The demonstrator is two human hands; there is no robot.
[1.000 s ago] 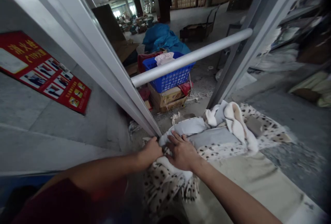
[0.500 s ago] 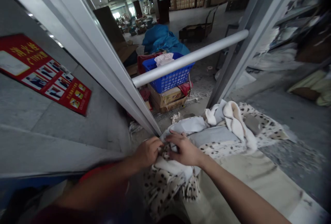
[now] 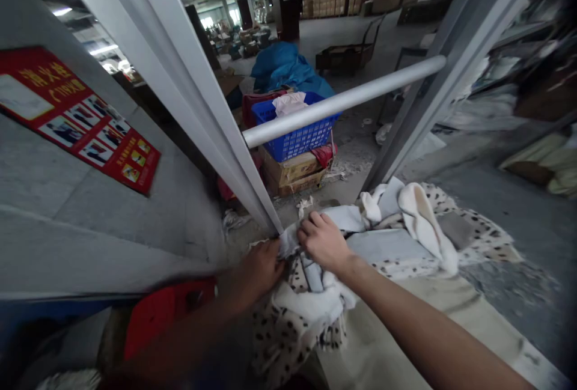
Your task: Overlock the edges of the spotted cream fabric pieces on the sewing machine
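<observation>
My left hand [image 3: 264, 265] is closed on the edge of a spotted plush fabric, close to the foot of the metal post. Just to its right my right hand [image 3: 323, 242] is closed with curled fingers on the same edge; its fingertips are partly hidden. Between the hands a short stretch of grey backing [image 3: 289, 242] shows. The spotted plush fabric [image 3: 288, 333], white with dark spots, hangs in folds below my hands. More of it lies bunched to the right, with grey pieces [image 3: 394, 244] and a rolled white plush strip [image 3: 421, 222] on top.
A pale cloth-covered surface [image 3: 433, 318] lies under the fabric. Ahead stand a metal post [image 3: 216, 95] and a crossbar [image 3: 347, 101]. Behind the bar, a blue basket [image 3: 300, 137] rests on a cardboard box [image 3: 293, 175]. Something red [image 3: 155, 312] is at lower left.
My right hand has shifted slightly up and right, its fingers now curled in. My left hand stays near the post, turned slightly. More grey backing shows between them.
</observation>
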